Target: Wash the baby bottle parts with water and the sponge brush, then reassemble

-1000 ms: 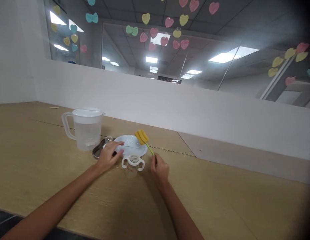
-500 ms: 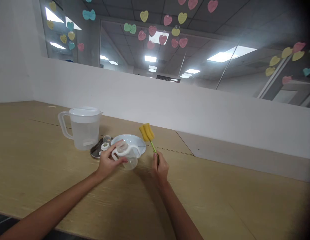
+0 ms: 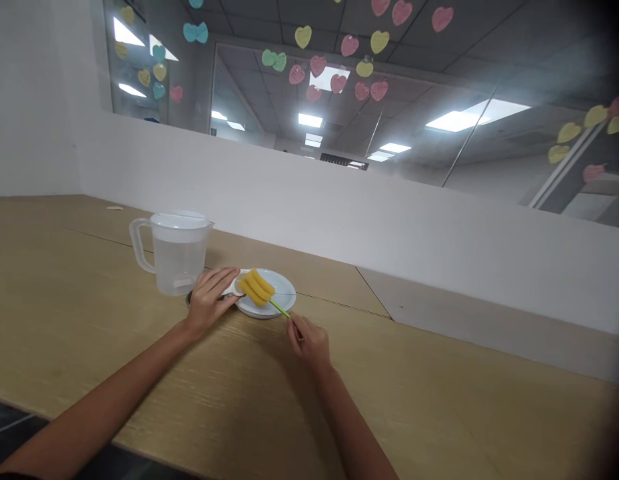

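Note:
My left hand (image 3: pixel 209 297) is closed around a clear baby bottle (image 3: pixel 234 287) with white handles, mostly hidden by the fingers and the sponge. In my right hand (image 3: pixel 310 340) is the thin green handle of a bottle brush (image 3: pixel 257 288). Its yellow sponge head lies right against the bottle's end that faces right; whether any of it is inside, I cannot tell. Both things are above a shallow white dish (image 3: pixel 286 299) on the table.
A clear plastic jug (image 3: pixel 179 263) with a white lid and water stands behind my left hand. Beside it, a metal tray (image 3: pixel 188 299) is mostly covered by that hand. A white wall (image 3: pixel 309 207) rises along the back of the wooden table (image 3: pixel 199 400).
My left hand has turned the bottle so that one end faces right. My right hand has tilted the brush leftward, bringing the sponge from upright to the bottle. The view has shifted slightly.

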Available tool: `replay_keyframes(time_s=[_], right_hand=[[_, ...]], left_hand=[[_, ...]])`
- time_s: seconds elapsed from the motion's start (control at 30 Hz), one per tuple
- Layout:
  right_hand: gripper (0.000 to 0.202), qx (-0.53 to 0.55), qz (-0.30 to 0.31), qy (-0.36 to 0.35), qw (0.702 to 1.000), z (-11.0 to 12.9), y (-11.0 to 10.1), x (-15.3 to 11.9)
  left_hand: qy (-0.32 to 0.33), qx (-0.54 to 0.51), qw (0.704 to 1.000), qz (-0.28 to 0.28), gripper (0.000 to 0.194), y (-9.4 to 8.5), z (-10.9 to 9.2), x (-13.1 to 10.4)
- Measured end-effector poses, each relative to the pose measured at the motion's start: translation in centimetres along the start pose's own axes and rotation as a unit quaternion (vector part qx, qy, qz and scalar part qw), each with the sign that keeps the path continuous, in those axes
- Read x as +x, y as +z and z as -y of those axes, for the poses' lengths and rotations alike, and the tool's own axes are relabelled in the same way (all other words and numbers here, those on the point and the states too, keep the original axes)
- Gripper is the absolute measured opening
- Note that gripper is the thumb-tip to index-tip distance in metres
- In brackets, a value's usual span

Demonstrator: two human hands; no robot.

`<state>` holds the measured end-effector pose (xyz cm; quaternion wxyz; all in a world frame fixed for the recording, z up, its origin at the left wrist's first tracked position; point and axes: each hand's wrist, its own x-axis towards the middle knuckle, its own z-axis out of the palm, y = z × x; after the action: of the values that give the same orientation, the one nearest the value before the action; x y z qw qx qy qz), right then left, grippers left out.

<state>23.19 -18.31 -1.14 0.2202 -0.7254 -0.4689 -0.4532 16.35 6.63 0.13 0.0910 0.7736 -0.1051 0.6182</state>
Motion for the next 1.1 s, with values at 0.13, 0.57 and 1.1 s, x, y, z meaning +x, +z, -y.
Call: replay_keyframes(time_s=[0.13,0.57,1.1], right_hand=[[0.020,-0.052,-0.032,-0.035,0.997,-0.2,-0.5,0.1],[0.021,-0.111,-0.020,-0.035,0.993,1.8,-0.8,0.6],[0.020,-0.118,-0.022,-0.058,0.991,-0.6,-0.4,0.5]], left_hand=[[0.059,0.035,0.997,0.041,0.045,-0.4,0.5,-0.2],[0.192,0.052,0.977,0.077,0.045,-0.6,-1.6,-0.1],[0.187,0.142,0.963,0.131,0.043,0.3,-0.6,0.3]])
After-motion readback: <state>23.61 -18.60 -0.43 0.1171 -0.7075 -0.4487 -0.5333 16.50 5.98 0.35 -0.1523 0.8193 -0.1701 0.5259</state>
